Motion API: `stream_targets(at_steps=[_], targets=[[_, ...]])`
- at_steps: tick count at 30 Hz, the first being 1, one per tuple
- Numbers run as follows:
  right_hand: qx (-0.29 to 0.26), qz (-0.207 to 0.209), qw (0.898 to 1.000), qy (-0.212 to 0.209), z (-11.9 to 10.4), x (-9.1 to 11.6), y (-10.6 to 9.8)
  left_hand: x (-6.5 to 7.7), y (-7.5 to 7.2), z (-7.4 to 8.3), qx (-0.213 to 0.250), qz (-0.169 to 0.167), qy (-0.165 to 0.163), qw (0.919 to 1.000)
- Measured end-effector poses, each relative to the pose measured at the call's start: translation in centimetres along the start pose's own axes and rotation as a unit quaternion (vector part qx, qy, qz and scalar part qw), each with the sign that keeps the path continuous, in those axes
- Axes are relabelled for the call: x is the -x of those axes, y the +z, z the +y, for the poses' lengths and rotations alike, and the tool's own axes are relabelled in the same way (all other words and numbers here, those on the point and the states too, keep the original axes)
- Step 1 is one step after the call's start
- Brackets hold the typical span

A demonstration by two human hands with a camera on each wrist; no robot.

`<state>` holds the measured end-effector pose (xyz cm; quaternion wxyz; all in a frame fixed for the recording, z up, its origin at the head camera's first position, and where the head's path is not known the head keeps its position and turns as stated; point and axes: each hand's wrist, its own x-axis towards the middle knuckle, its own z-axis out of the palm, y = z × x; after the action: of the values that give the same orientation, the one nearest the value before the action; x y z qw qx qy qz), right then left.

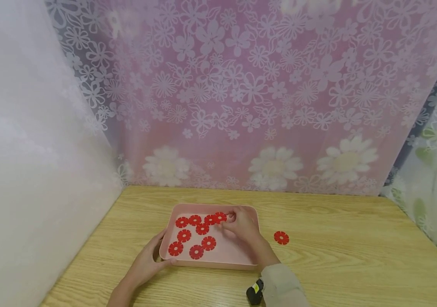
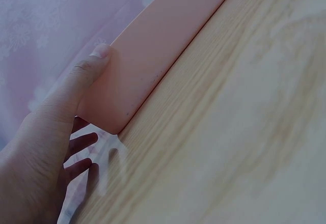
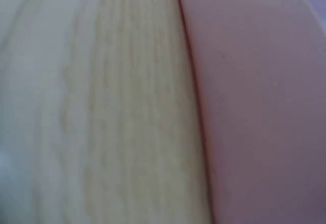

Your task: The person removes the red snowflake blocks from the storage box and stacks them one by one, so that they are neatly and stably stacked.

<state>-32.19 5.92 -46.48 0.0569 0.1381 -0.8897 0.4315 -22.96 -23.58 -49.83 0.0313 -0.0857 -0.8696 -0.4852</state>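
From my head view, a shallow pink tray [image 1: 218, 266] sits on the wood-grained surface [image 1: 341, 264], a little left of the middle. I count nine notched red discs [image 1: 205, 229] in it, lying mostly in its left half and along its far side. Two of them touch near the middle of the near side, and a few crowd together at the far side.

My left hand [image 1: 145, 262] grips the tray's near left corner, thumb on the near rim and fingers against the left wall. The left wrist view shows that thumb pressed on the pink wall, with other fingers spread out beyond the corner.

My right hand [image 1: 244, 226] is bent over the tray's far right part, fingertips right beside the rightmost disc [image 1: 217, 215] of the far row. I cannot tell whether they pinch it; the right wrist view gives me a blurred tray wall beside the surface.

One loose disc [image 1: 285, 239] lies on the surface, just right of the tray. I also see a pale sleeve [image 1: 284, 286] on the right arm, a black device [image 1: 254, 293] at that wrist, and a flowered pink curtain [image 1: 237, 106] behind.
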Motion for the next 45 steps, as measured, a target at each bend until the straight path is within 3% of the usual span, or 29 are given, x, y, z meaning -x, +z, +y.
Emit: stream_targets(at_steps=[8,16,25,35,40,45], targets=[[0.010,0.010,0.999,-0.048,-1.6,0.5,-1.8,0.0,0.1,-0.1,0.004,0.000,-0.005,1.0000],[-0.008,-0.008,1.000,-0.026,-2.3,1.5,-4.0,0.1,0.1,-0.1,0.009,-0.002,-0.008,0.9999],[0.002,0.003,1.000,-0.024,-1.7,2.9,-6.4,0.1,0.2,0.0,0.021,-0.007,-0.007,0.9997],[0.032,0.023,0.998,-0.057,0.8,4.9,-9.9,0.1,0.0,-0.3,0.014,-0.004,-0.001,0.9999],[0.036,0.031,0.998,-0.046,2.2,6.0,-11.5,0.2,0.0,-0.3,-0.009,-0.003,0.000,1.0000],[0.044,0.041,0.998,-0.030,3.5,6.8,-12.6,0.2,0.0,-0.1,0.001,-0.004,-0.002,1.0000]])
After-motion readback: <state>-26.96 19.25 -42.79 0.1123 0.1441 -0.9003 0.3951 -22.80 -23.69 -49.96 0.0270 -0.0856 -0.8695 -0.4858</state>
